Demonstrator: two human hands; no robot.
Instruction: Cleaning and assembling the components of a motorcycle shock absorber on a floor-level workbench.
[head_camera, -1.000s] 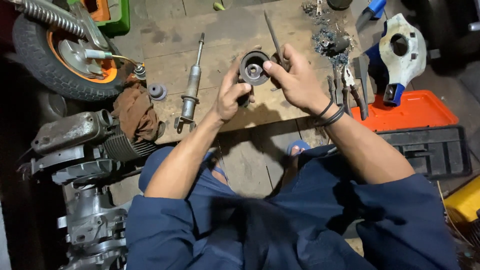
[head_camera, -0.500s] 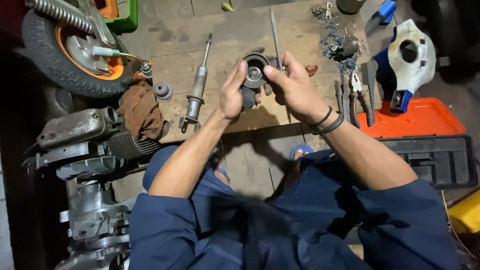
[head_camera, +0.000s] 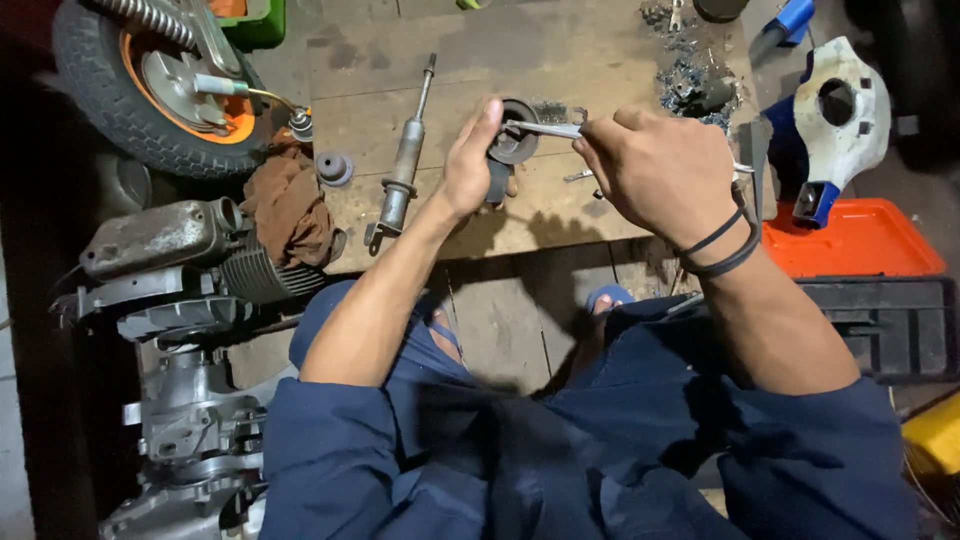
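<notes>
Resting in left hand (head_camera: 468, 165): round part (head_camera: 515, 143)

one wheel (head_camera: 165, 85), one shock absorber (head_camera: 403, 165), one brown rag (head_camera: 290, 205), one orange tray (head_camera: 850, 240), two hands

A shock absorber (head_camera: 403, 165) lies on the wooden board (head_camera: 600, 75), near a brown rag (head_camera: 290, 205), a wheel (head_camera: 150, 90) and an orange toolbox lid (head_camera: 850, 240).

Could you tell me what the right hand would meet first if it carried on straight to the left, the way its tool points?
Most likely the round dark part held in the left hand; the right hand has its slim metal tool already at it.
</notes>
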